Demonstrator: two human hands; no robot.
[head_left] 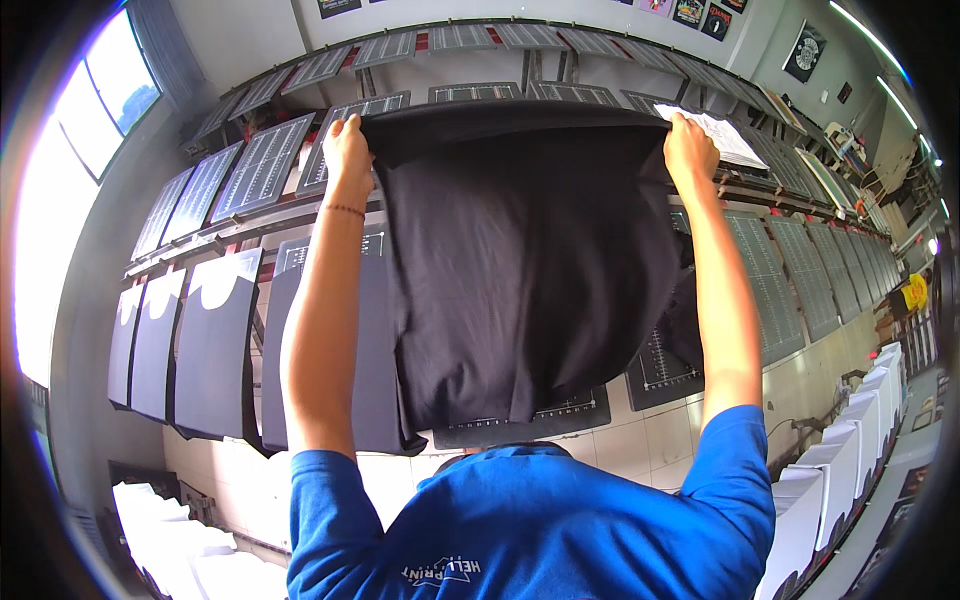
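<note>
A black T-shirt is stretched wide between my two raised hands and hangs down in soft folds toward me. My left hand is closed on its far left corner. At the far right corner my right hand grips the same edge. Beneath the cloth lies a dark flat board with white grid marks; only its near edge shows, the rest is covered. Both arms are stretched out ahead of me.
To the left, several boards carry black shirts. More gridded boards stand in rows behind and to the right. White papers lie beyond my right hand. White stacked pieces sit at the lower right and lower left.
</note>
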